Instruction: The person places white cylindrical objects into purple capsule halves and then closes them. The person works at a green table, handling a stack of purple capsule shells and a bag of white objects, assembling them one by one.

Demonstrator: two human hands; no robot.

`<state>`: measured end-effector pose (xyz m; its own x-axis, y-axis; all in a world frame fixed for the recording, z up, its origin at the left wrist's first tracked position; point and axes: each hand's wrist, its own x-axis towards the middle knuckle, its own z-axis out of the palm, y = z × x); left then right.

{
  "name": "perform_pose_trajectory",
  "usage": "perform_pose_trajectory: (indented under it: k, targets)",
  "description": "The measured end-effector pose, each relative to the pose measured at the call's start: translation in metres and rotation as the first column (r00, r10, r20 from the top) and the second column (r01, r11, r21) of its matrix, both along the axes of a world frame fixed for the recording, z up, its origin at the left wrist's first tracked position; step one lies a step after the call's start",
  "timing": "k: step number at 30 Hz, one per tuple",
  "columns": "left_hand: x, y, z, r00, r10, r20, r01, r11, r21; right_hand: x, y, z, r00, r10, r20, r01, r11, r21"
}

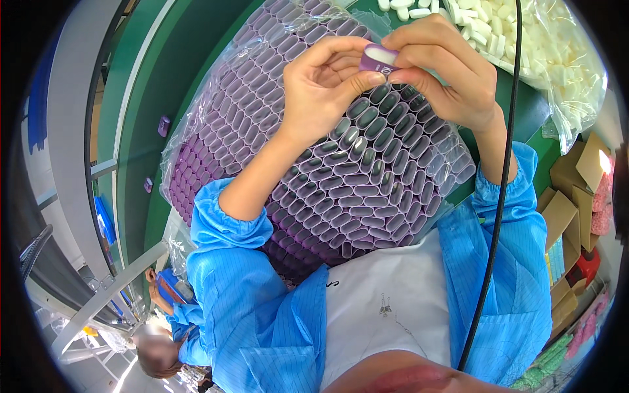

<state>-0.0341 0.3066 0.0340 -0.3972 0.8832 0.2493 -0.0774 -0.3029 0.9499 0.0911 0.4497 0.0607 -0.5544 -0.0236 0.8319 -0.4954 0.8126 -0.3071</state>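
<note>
My left hand (321, 85) pinches the left side of a small purple oval sleeve (370, 63) between thumb and fingers. A white oval piece (381, 55) shows in the sleeve's open end. My right hand (449, 72) is closed on the sleeve's right side, its fingertips against the edge of the white piece. Both hands are raised over a wide array of lilac oval sleeves (354, 190), packed open end up in clear plastic. At the top right, beside my right hand, lies a heap of loose white oval pieces (488, 29) on a clear bag.
A black cable (504, 177) hangs down in front of my right arm. Two purple pieces (164, 126) lie on the green surface (141, 157) at left. Cardboard boxes (570, 177) stand at right. Another person in a blue sleeve (190, 334) is at lower left.
</note>
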Motion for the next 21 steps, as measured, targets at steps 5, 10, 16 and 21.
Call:
perform_pose_trajectory:
  k: [5, 10, 16, 21]
  targets:
    - [-0.036, 0.001, 0.028, 0.905, 0.169, -0.391, -0.254, 0.951, -0.178, 0.002, 0.018, -0.021, 0.998, -0.047, -0.028, 0.031, 0.902, -0.431]
    - [-0.234, -0.072, 0.036, 0.640, 0.496, -0.587, -0.722, 0.650, -0.238, 0.008, 0.042, -0.004, 0.819, -0.331, 0.469, 0.526, 0.760, -0.381]
    - [-0.352, -0.182, -0.050, 0.552, 0.074, -0.830, -0.811, 0.276, -0.515, -0.004, 0.056, -0.031, 0.855, -0.282, 0.435, 0.251, 0.959, 0.129]
    - [-0.290, -0.136, -0.006, -0.252, -0.219, -0.943, -0.954, 0.223, 0.203, -0.004, 0.049, -0.030, 0.470, -0.235, 0.851, 0.394, 0.918, 0.037]
